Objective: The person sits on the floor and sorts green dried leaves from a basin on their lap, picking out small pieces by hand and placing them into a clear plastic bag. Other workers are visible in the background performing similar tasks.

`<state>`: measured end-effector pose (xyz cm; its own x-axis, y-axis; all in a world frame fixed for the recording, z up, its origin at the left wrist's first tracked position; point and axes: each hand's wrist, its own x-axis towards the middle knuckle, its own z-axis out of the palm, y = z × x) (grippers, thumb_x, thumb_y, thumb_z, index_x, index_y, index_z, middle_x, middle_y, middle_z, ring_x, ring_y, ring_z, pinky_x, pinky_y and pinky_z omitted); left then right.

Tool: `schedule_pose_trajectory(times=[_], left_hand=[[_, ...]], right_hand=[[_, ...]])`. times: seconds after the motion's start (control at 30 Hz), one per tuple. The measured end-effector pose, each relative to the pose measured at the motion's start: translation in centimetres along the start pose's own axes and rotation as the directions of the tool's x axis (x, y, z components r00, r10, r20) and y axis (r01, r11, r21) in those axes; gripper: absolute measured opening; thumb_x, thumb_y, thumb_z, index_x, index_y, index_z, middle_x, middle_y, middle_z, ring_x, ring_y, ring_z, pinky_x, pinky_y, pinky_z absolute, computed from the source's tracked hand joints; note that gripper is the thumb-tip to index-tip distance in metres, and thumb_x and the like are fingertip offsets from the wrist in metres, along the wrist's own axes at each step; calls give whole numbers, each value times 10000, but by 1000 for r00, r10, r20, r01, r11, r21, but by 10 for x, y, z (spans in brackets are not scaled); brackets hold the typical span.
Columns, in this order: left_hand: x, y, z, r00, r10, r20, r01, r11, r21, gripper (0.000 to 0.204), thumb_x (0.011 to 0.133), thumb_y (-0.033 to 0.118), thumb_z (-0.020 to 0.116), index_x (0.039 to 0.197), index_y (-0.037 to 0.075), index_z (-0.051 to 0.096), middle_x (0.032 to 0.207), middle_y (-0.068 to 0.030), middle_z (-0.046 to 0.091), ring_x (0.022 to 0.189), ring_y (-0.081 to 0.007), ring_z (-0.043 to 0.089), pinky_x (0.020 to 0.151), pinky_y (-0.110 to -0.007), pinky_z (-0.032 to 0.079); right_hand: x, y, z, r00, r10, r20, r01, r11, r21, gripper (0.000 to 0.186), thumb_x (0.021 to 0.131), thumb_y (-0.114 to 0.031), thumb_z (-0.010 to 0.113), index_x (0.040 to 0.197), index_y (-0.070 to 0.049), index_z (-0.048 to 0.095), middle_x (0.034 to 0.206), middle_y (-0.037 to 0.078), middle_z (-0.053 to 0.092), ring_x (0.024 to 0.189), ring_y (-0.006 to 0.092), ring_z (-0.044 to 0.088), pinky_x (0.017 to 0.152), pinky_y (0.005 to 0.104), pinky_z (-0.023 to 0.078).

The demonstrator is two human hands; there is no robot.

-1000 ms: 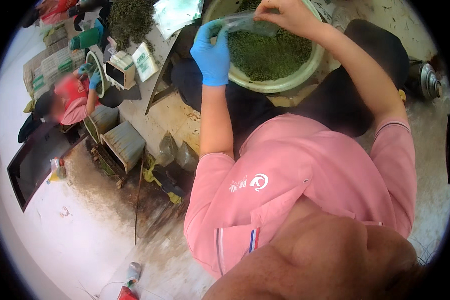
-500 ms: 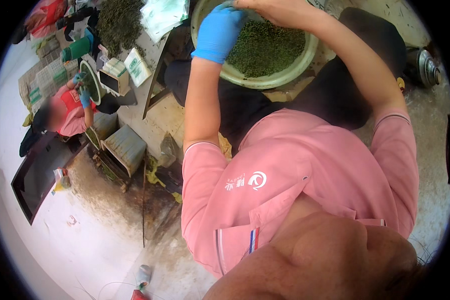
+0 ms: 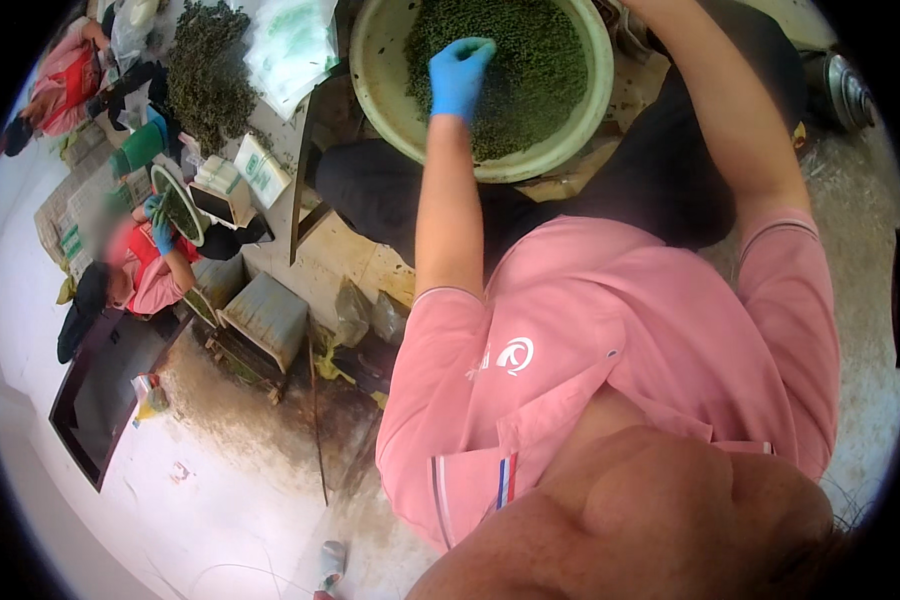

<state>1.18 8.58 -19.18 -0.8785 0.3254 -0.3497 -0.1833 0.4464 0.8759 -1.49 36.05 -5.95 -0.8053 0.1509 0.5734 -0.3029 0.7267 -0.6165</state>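
Note:
A round pale basin in front of me holds many small dark-green pieces, like dried leaf or seed bits; their kind I cannot make out. My left hand, in a blue glove, is over the left part of these pieces. Its fingers are bent together at the tips, and whatever they may hold is hidden. On the right, my bare forearm reaches up past the top edge of the view, so the right hand itself is cut off.
At the left, a table bears a heap of dark-green material, clear plastic bags, a white box and a green container. A co-worker with blue gloves holds a round tray. A metal canister stands at the right.
My left hand has come down from the basin's far rim, away from the other hand, to over the green pieces. My right hand has gone up out of view. The view has shifted slightly.

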Motion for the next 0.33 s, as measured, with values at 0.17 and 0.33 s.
schedule_pose_trajectory(times=[0.17,0.33], left_hand=[[-32,32,-37,951,-275,144,298,939,-170,246,859,134,766,1080,29,740,983,-43,739,816,-125,666,738,-257,533],[-33,53,-35,967,-154,205,159,987,-11,249,861,127,762,1080,13,734,1003,-58,744,866,-142,690,798,-266,557]], right_hand=[[2,-7,-4,1000,-5,-11,6,999,47,140,839,-72,659,938,-44,754,915,163,686,846,330,665,736,399,532],[14,-2,-17,989,67,-135,-43,983,178,155,819,-75,688,953,-53,764,945,187,703,877,305,698,788,384,548]])
